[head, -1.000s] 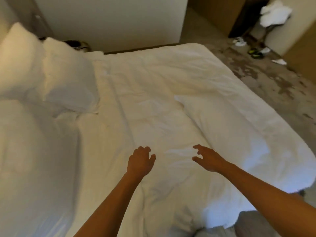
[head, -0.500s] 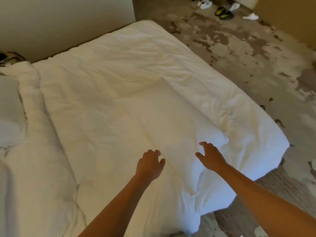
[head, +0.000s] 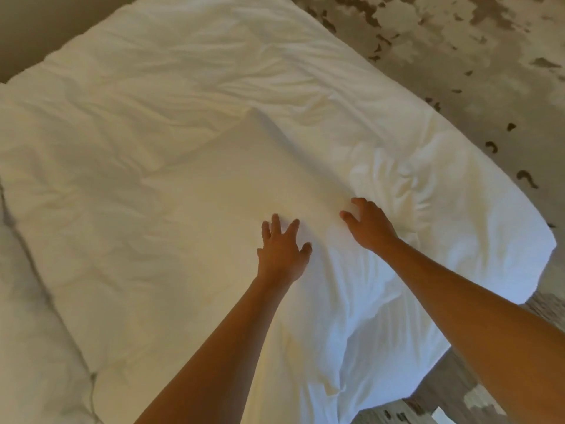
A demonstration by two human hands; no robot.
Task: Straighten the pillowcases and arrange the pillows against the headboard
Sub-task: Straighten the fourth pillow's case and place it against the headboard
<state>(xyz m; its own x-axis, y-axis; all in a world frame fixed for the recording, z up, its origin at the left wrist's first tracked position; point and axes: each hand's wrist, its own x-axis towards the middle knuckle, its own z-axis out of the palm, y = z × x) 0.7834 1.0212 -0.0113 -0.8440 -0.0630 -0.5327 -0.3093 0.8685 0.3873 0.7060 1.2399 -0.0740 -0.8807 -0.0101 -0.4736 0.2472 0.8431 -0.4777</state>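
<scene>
A flat white pillow (head: 244, 179) in a rumpled pillowcase lies on the white duvet (head: 153, 87) near the foot of the bed. My left hand (head: 282, 249) rests on its near end with fingers spread, holding nothing. My right hand (head: 368, 224) is open beside it, fingertips at the pillow's right edge where the fabric bunches into folds. The pillows at the headboard are out of view.
The bed's foot corner (head: 526, 255) overhangs a mottled grey-brown floor (head: 458, 50) to the right. A folded-back duvet edge (head: 30, 332) runs along the left. A plain wall (head: 46, 19) stands beyond the far side of the bed.
The view has swung right and down, away from the headboard pillows. Both hands have reached forward onto the flat pillow, and the left hand's fingers have spread.
</scene>
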